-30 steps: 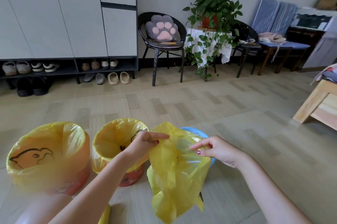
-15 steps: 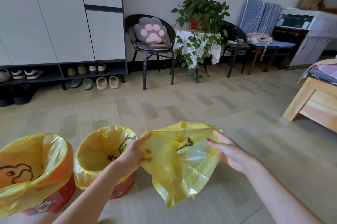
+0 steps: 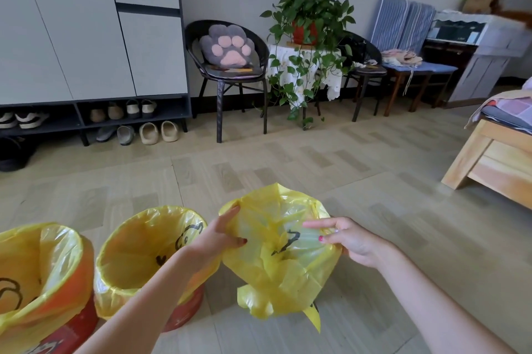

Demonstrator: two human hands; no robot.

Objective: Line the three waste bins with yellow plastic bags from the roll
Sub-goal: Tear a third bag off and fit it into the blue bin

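Two red bins stand on the floor at the lower left, each lined with a yellow bag: the left bin point(image 3: 69, 333) and the middle bin point(image 3: 187, 310). To their right, a third yellow bag point(image 3: 276, 276) is spread wide at its mouth and hides the third bin beneath it. My left hand point(image 3: 221, 238) pinches the bag's left rim. My right hand point(image 3: 349, 238) holds the right rim, fingers inside the opening. The roll is not in view.
A grey shoe cabinet point(image 3: 86, 37) with shoes stands at the back left. Along the far wall are a black chair with a paw cushion point(image 3: 227, 48), a potted plant point(image 3: 308, 22) and further chairs. A wooden bed frame point(image 3: 489, 166) juts in at the right.
The bag hung crumpled from my hands a second ago; its mouth is now pulled wide apart. The blue bin rim seen earlier is covered. My view has shifted right.
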